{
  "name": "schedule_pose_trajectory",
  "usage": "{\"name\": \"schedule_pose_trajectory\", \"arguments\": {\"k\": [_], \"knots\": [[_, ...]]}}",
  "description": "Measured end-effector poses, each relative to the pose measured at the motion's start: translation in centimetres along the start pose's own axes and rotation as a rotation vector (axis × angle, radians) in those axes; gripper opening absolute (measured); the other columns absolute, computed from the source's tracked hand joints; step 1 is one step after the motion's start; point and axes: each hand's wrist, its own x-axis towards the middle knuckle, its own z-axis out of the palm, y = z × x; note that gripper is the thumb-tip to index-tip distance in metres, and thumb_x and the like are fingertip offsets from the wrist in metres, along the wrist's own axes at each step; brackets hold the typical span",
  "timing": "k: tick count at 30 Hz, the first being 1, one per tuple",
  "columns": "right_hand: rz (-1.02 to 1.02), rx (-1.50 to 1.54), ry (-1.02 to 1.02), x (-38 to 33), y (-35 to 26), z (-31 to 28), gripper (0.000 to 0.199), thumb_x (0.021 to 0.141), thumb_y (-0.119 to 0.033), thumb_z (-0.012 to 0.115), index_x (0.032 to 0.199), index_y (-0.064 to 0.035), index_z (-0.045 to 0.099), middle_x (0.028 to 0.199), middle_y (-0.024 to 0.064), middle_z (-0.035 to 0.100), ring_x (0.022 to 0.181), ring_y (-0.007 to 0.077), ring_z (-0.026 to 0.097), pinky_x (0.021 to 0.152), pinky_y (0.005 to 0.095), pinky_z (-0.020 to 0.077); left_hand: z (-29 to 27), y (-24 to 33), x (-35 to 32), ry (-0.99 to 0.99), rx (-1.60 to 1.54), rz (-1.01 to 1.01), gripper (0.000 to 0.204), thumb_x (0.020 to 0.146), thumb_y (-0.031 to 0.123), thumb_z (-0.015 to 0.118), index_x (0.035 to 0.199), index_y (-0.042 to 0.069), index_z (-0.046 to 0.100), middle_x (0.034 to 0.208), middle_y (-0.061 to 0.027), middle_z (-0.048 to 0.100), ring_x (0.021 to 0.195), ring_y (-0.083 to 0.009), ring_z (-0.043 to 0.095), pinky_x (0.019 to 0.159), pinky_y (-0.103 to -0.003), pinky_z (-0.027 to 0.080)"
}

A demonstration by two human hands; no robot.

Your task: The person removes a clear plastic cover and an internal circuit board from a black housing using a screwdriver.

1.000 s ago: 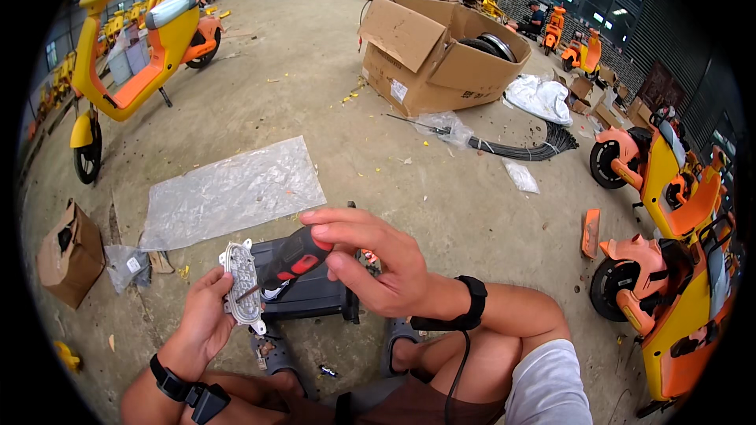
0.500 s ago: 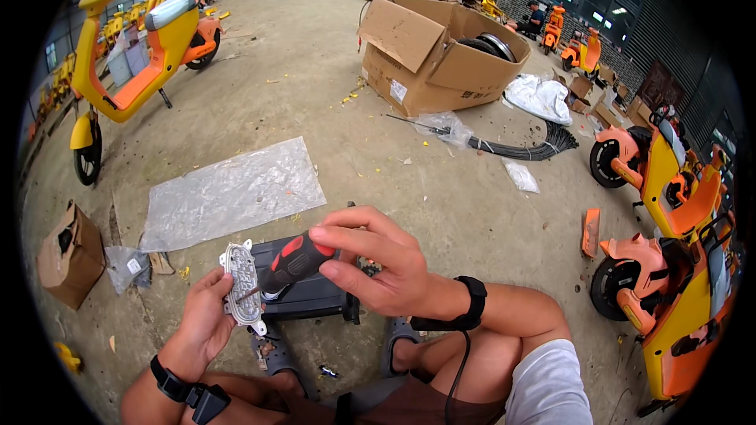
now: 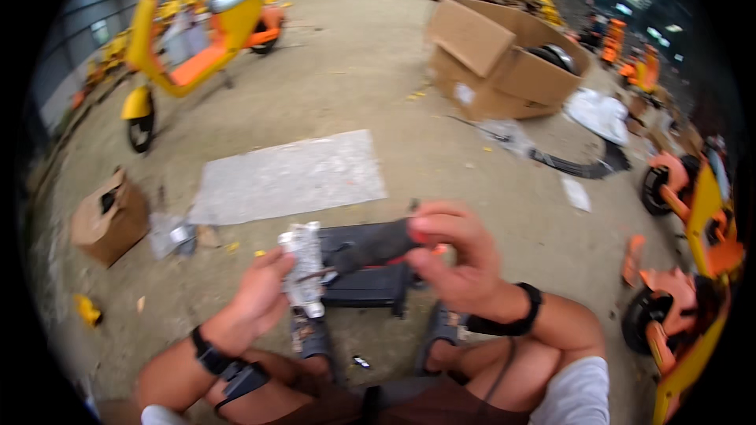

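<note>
My left hand grips one edge of a white lamp unit, an elongated plate with small tabs. It is tilted and smeared by motion, so its face is hard to read. In my right hand is a thick dark screwdriver with red parts, gripped at its rear end. Its thin shaft points left, with the tip at or close to the lamp unit; whether it touches I cannot tell. Under both hands a black plastic part lies on the floor, partly covered by them.
Beyond my hands lies a clear plastic sheet. A small carton stands left, a large open carton far right, with a black cable bundle nearby. A yellow scooter is far left; orange-yellow scooters line the right.
The whole scene has shifted rightward in view and blurred. The lamp unit has turned, so its lens face shows less. The screwdriver lies more level, still in my right hand.
</note>
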Motion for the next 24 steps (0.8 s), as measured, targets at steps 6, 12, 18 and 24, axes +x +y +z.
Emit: {"name": "schedule_pose_trajectory", "arguments": {"k": [6,12,18,24], "knots": [[0.079,0.085,0.032,0.1,-0.7,0.9,0.034,0.086,0.005,0.063,0.12,0.0024,0.058,0.119,0.0202,0.058,0.075,0.0136,0.065,0.065,0.0237,0.0529,-0.5,0.0,0.1,0.022,-0.025,-0.038,0.027,0.103,0.009,0.037,0.124,-0.005,0.046,0.112,-0.0166,0.059,0.093,-0.0279,0.065,0.078,-0.044,0.059],[0.028,0.045,0.035,0.3,-0.3,0.9,0.034,0.086,0.005,0.064,0.12,0.0022,0.058,0.123,0.0219,0.059,0.082,0.015,0.065,0.067,0.0251,0.0539,-0.6,0.1,0.2,0.005,0.041,-0.056,0.032,0.105,0.01,0.034,0.13,-0.007,0.043,0.122,-0.0183,0.057,0.108,-0.0297,0.061,0.091,-0.048,0.056],[0.106,0.046,0.04,-0.1,-0.6,0.5,0.031,0.088,0.002,0.065,0.119,0.0013,0.058,0.12,0.0203,0.06,0.08,0.0137,0.064,0.067,0.0239,0.0525,-0.3,-0.1,0.3,-0.001,0.038,-0.039,0.033,0.104,0.01,0.034,0.131,-0.008,0.041,0.122,-0.0195,0.057,0.107,-0.0295,0.062,0.09,-0.044,0.056],[0.063,0.12,0.037,0.0,-0.3,1.0,0.038,0.088,0.004,0.06,0.125,0.0025,0.055,0.13,0.0252,0.053,0.077,0.0155,0.065,0.068,0.0246,0.0526,0.3,-0.3,0.1,0.009,0.061,-0.047,0.032,0.104,0.01,0.037,0.13,-0.007,0.043,0.114,-0.0174,0.061,0.1,-0.0271,0.065,0.083,-0.041,0.058]]}}
